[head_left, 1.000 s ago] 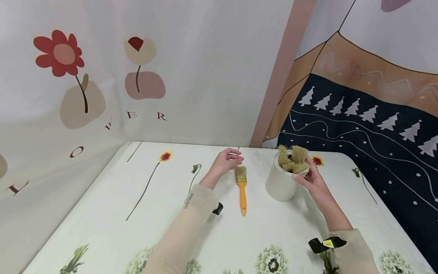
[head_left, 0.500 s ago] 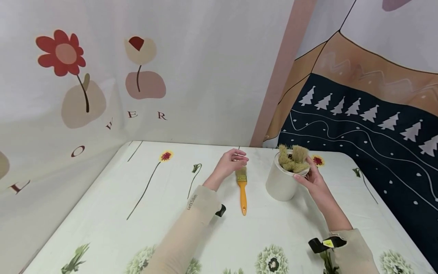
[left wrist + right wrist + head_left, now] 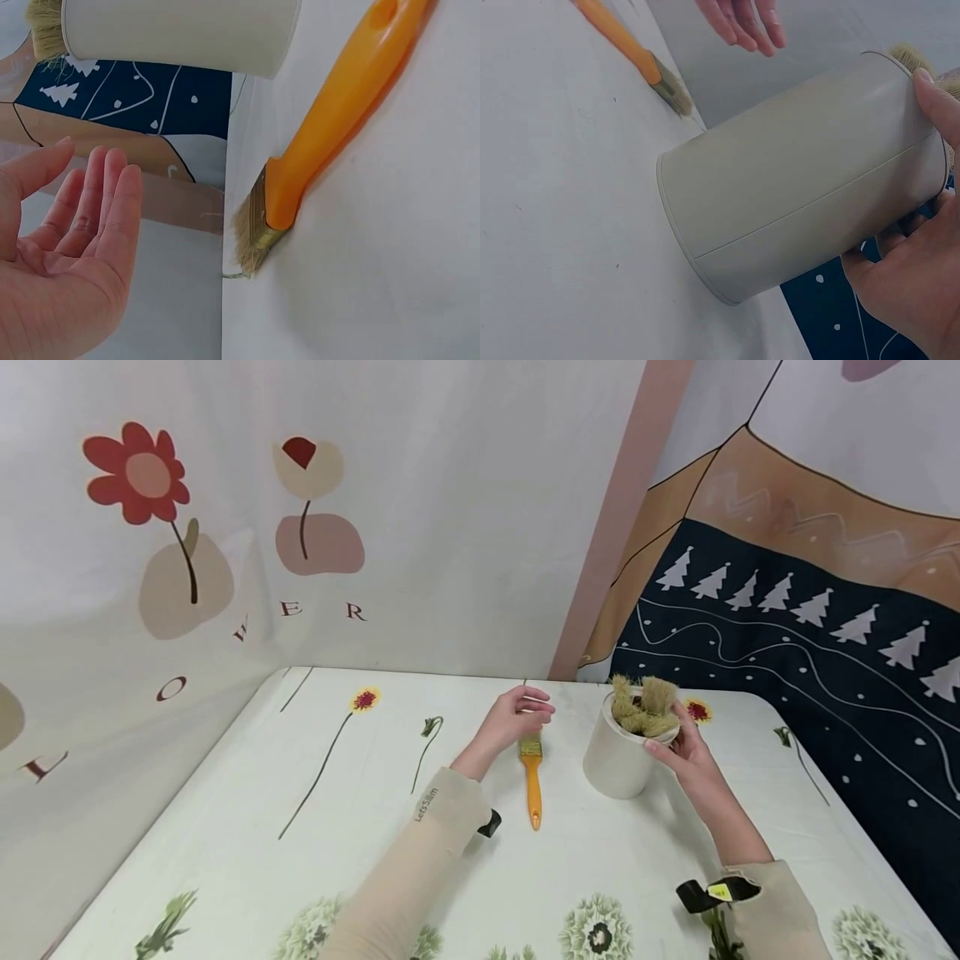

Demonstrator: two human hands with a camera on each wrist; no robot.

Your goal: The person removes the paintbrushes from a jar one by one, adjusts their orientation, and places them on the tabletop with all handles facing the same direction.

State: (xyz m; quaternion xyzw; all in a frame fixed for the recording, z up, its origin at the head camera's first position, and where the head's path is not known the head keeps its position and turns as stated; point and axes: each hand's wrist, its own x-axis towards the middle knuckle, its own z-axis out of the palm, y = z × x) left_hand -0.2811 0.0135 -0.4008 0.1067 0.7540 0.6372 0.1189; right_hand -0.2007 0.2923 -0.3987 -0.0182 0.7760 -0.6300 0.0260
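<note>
My right hand (image 3: 690,760) grips the upper rim of an off-white cylindrical container (image 3: 617,764), thumb on the near side and fingers on the far right side. Straw-coloured bristly tufts (image 3: 643,708) stick out of its mouth; what lies below them is hidden. To the left, a flat paintbrush (image 3: 533,785) with an orange handle lies on the table, bristles pointing away from me. My left hand (image 3: 516,718) hovers above the bristle end, its fingers loosely bent and holding nothing. In the left wrist view, a gap shows between that hand and the paintbrush (image 3: 322,127).
A white cloth with printed flowers covers the table (image 3: 247,877). Behind it hangs a pale curtain (image 3: 465,527) with flower prints, and at the right a dark blue cloth (image 3: 750,643) with white trees. A black wrist camera (image 3: 705,896) sits at the right cuff.
My left hand has drifted a little to the right, over the paintbrush's bristles. The right hand and the container have stayed put.
</note>
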